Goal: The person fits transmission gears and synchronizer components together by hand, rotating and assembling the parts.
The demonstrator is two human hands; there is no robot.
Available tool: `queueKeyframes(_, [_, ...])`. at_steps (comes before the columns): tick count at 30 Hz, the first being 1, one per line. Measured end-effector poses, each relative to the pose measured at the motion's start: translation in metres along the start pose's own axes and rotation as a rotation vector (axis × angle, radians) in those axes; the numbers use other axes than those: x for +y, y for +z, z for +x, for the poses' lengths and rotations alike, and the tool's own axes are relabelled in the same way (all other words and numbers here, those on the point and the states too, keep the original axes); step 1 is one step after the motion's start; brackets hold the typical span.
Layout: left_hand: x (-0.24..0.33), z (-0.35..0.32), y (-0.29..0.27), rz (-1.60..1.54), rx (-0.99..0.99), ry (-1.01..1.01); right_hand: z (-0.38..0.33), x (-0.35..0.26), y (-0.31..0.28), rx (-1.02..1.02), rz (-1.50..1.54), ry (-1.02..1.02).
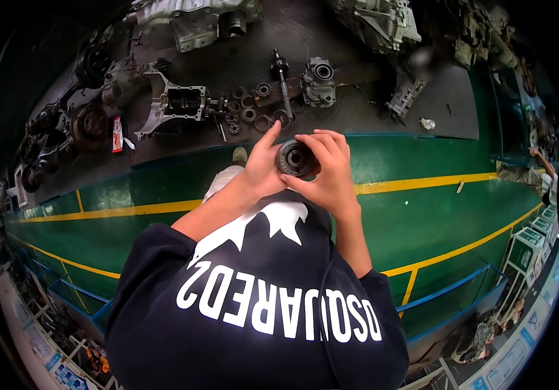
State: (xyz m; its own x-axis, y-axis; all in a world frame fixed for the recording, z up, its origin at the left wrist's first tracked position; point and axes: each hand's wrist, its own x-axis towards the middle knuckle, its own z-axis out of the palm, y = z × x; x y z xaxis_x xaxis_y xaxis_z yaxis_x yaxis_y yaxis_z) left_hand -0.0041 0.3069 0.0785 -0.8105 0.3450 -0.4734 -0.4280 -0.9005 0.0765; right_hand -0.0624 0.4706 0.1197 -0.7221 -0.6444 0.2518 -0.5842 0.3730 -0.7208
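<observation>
In the head view, both hands held a round, dark bearing-like ring (294, 158) up between them. The left hand (263, 170) pinched its left rim, forefinger raised. The right hand (330, 175) wrapped fingers (322, 144) over its right side. Its bore faced the camera; gears (248, 109) lay beyond on the far mat.

Both bare forearms reach forward and meet. The left hand (263, 170) has its fingers curled, index finger raised; the right hand (328, 172) cups opposite it, fingers bent.
</observation>
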Motion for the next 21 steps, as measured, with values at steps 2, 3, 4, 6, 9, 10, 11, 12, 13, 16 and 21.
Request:
queueKeyframes(2, [0.010, -0.006, -0.004, -0.010, -0.041, 0.001, 0.008, -0.008, 0.004, 0.021, 0.028, -0.011])
queueKeyframes(3, [0.016, -0.007, -0.007, -0.017, -0.077, -0.007, 0.012, -0.014, 0.006, 0.046, 0.058, -0.012])
queueKeyframes(4, [0.022, -0.007, -0.012, -0.027, -0.119, 0.017, 0.017, -0.023, 0.008, 0.076, 0.080, -0.011])
queueKeyframes(6, [0.037, -0.001, -0.040, -0.061, -0.231, 0.013, 0.029, -0.038, 0.011, 0.099, 0.066, -0.034])
queueKeyframes(9, [0.058, -0.013, -0.040, -0.073, -0.274, -0.006, 0.042, -0.050, 0.029, 0.126, 0.023, -0.055])
queueKeyframes(10, [0.064, -0.018, -0.036, -0.053, -0.206, 0.003, 0.047, -0.052, 0.039, 0.089, -0.053, -0.049])
queueKeyframes(11, [0.071, -0.020, -0.037, -0.060, -0.219, -0.009, 0.051, -0.051, 0.051, 0.048, -0.130, -0.036])
queueKeyframes(12, [0.078, -0.022, -0.039, -0.065, -0.209, -0.034, 0.053, -0.050, 0.064, 0.065, -0.096, 0.011])
queueKeyframes(13, [0.087, -0.026, -0.043, -0.064, -0.201, -0.050, 0.057, -0.054, 0.072, 0.067, -0.110, 0.007])
queueKeyframes(16, [0.107, -0.034, -0.048, -0.077, -0.202, -0.075, 0.067, -0.071, 0.087, 0.068, -0.140, 0.054])
queueKeyframes(21, [0.148, -0.044, -0.050, -0.029, -0.257, -0.095, 0.088, -0.094, 0.117, 0.108, -0.202, 0.082])
